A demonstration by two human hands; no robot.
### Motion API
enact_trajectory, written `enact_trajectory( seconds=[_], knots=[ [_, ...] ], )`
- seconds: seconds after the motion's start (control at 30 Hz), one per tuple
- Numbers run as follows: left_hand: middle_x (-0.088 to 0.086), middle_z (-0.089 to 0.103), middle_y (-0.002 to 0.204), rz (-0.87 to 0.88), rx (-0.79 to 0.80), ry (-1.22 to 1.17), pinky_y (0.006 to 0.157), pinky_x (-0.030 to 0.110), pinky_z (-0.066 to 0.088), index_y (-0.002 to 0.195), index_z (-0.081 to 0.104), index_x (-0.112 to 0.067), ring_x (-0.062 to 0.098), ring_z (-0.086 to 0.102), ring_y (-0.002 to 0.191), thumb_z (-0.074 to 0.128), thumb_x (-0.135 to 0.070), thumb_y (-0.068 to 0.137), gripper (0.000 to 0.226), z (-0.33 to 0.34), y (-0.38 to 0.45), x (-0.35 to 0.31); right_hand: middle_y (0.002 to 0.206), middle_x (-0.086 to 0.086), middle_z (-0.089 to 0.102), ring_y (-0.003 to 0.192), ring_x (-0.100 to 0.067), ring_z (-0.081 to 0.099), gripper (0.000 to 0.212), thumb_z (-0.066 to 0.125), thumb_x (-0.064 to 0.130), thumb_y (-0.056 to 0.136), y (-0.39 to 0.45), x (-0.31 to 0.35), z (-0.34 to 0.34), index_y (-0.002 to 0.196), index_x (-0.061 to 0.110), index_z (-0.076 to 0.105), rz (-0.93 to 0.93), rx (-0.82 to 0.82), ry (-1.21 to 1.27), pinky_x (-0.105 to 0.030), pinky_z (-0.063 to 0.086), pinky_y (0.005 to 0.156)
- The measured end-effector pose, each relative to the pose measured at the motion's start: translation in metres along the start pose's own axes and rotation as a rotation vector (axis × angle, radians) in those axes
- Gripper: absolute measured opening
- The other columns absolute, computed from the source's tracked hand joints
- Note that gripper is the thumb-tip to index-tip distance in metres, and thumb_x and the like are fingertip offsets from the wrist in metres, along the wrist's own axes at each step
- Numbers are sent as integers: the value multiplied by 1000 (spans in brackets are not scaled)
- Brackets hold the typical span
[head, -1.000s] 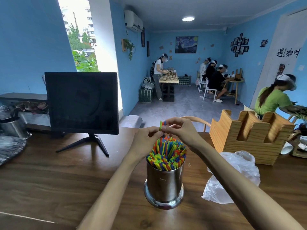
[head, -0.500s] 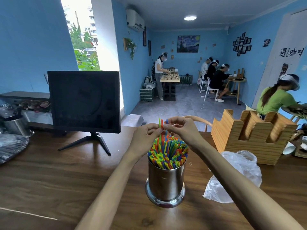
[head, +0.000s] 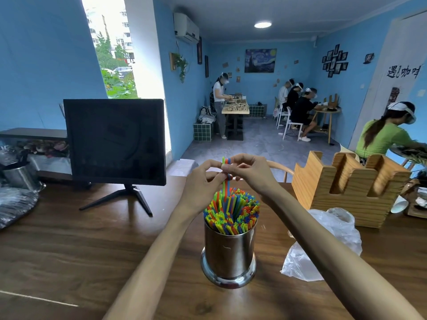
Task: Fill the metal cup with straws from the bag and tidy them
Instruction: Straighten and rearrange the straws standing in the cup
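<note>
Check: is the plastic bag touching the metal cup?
Apart. The head view shows a strip of bare wooden table between the plastic bag and the metal cup; the bag lies to the cup's right.

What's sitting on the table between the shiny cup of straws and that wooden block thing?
In the head view, a crumpled clear plastic bag lies between the metal cup and the wooden holder.

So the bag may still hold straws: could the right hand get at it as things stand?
Probably yes: the plastic bag lies open to reach just right of the metal cup, but the right hand is pinching raised straws.
</note>
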State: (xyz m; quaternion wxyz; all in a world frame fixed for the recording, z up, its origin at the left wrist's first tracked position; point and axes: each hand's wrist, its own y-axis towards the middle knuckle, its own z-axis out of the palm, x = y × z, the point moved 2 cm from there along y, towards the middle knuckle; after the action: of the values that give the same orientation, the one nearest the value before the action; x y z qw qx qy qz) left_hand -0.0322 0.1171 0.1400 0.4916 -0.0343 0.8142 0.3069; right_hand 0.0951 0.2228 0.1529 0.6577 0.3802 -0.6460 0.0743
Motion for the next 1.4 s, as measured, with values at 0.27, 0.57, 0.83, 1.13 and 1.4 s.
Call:
enact_trajectory(
  seconds=[0.27, 0.57, 0.83, 1.13, 1.4],
  knots=[
    [-20, 77, 79, -20, -60, -45, 74, 18, 58, 91, 71, -41, -1, 75, 80, 79, -25, 88, 18, -11, 12, -9, 77, -2, 72, 65, -4, 64, 9, 85, 18, 82, 12, 22, 3, 80, 20, 76, -52, 3, -7, -16, 48, 55],
    [-11, 77, 84, 88, -158, -48, 79, 17, 57, 92, 73, -34, 8, 74, 85, 76, -13, 91, 21, -21, 15, -30, 64, 3, 61, 55, -8, 55, 20, 77, 36, 89, 1, 23, 0, 84, 18, 72, -14, -86, 68, -24, 44, 54],
    [-20, 74, 104, 600, -200, 275, 92, 28, 56, 102, 81, -24, 6, 71, 102, 79, -4, 83, 27, -8, -17, -52, 82, -13, 72, 62, -16, 69, 45, 77, 56, 78, 5, 23, -1, 83, 12, 82, 329, 190, 244, -23, 56, 57],
    [-19, 69, 118, 418, -152, 386, 101, 16, 46, 98, 80, -30, 6, 57, 119, 64, 11, 86, 46, -7, -18, -16, 90, -10, 79, 78, -24, 77, 8, 79, 14, 88, 10, 23, -12, 95, 13, 75, 69, 92, 63, -31, 61, 64],
    [-15, 77, 101, 110, -105, -69, 81, 15, 55, 127, 64, -44, 1, 72, 92, 77, -22, 91, 44, -17, 5, -27, 78, 0, 75, 75, -15, 74, 9, 85, 21, 82, -23, -16, -4, 83, 25, 77, -16, 173, -178, -23, 57, 70]
  ],
)
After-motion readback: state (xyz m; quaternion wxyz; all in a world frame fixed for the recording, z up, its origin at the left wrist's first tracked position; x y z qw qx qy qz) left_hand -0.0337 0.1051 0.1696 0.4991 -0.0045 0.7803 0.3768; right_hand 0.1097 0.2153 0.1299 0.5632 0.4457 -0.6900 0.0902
